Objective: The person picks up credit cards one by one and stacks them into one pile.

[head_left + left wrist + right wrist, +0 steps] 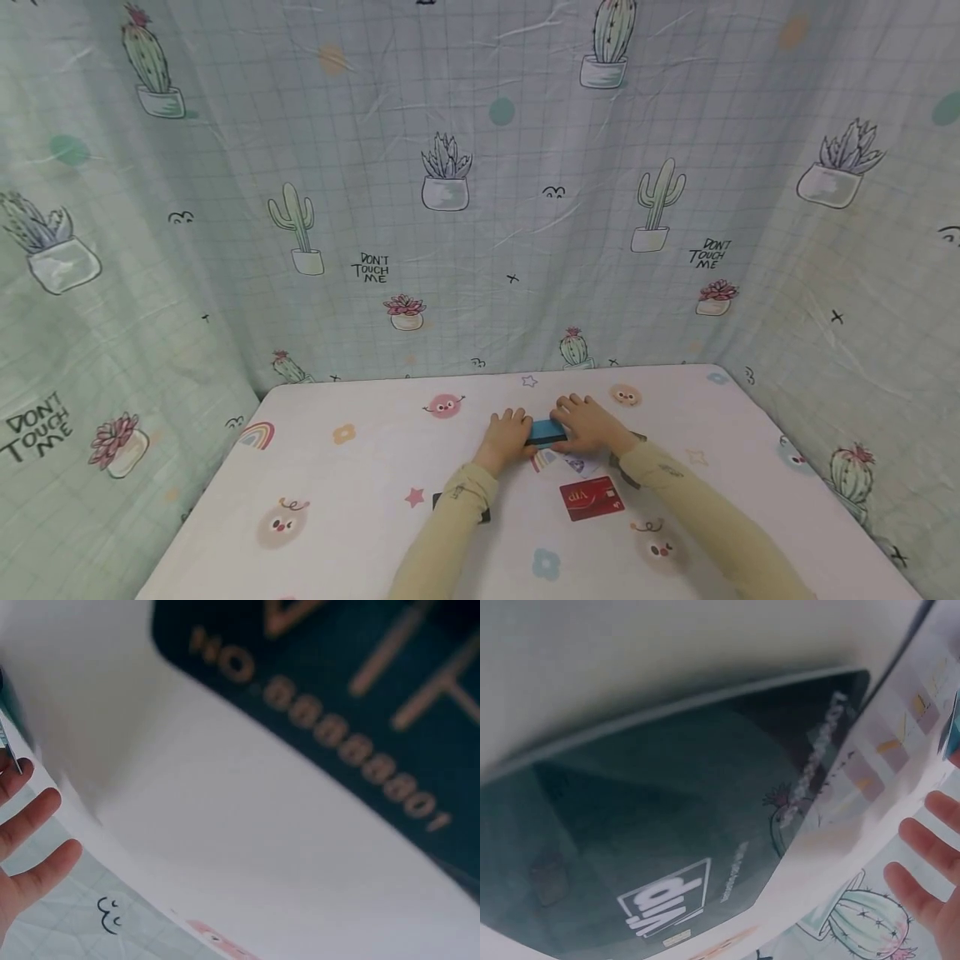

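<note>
A blue card with a dark stripe (547, 432) lies between both hands on the far middle of the table. My left hand (508, 434) pinches its left end, other fingers spread. At its right end, my right hand (588, 423) holds it between thumb and fingers. In both wrist views only the card's edge shows by the fingertips. Just below the right hand lies a pale card with a purple print (581, 465), partly covered. Nearer to me is a red VIP card (592, 498).
A dark card (483, 515) lies partly hidden under the left forearm; close up it is dark teal (315, 697) with gold numbers. Beneath the right forearm is another dark card (627, 476), seen large as a dark green card (652, 825). Patterned cloth (480, 208) hangs around the table.
</note>
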Motion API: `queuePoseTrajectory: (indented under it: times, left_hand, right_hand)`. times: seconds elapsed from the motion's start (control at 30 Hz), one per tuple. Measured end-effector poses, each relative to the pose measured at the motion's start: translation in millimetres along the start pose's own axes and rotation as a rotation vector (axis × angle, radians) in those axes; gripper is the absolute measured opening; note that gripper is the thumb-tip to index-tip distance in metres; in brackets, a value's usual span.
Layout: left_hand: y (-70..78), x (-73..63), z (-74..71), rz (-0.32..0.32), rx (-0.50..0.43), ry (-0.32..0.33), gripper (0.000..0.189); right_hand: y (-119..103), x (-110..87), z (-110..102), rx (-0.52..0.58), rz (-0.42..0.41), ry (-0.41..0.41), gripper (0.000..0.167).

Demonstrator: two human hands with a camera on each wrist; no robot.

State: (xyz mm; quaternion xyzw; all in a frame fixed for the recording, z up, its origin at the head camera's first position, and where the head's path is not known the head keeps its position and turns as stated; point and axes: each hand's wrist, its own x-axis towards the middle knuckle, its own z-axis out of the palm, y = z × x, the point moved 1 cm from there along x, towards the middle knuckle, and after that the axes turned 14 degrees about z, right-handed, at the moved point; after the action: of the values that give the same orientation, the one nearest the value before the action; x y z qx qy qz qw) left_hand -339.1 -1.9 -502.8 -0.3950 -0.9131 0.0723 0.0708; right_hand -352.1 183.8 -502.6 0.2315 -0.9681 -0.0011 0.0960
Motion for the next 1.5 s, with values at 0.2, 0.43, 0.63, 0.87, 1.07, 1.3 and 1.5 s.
queuePoseTrajectory:
  times: [0.2,0.43,0.63,0.87,1.07,1.3,1.5]
  left_hand:
    - [-0.6,0.2,-2.1,0.005,0.041,0.018,0.052]
    - [-3.7,-0.1,-5.6,0.017,0.053,0.018,0.050]
    - [-5.5,-3.0,-11.4,0.048,0.122,0.043,0.049]
    - [-7.3,-9.6,-20.7,0.089,0.182,0.088,0.048]
    - [-8.2,-13.5,-21.4,0.122,0.235,0.133,0.048]
    - [-8.8,-18.2,-21.4,0.141,0.305,0.181,0.048]
    - [-9.2,-22.0,-25.4,0.148,0.323,0.194,0.049]
  right_hand:
    - [-2,2.3,0,-0.043,0.028,-0.036,0.056]
    - [-3,2.8,-4,-0.127,-0.034,0.043,0.060]
    - [-4,3.6,-5,-0.185,-0.083,0.099,0.060]
    - [-4,2.8,-10,-0.199,-0.106,0.118,0.060]
    - [-2,-1.4,-12,-0.135,-0.107,0.150,0.058]
    - [0,-4.9,-11,-0.069,-0.116,0.198,0.056]
    - [-1,-8.2,-15,0.017,-0.130,0.267,0.055]
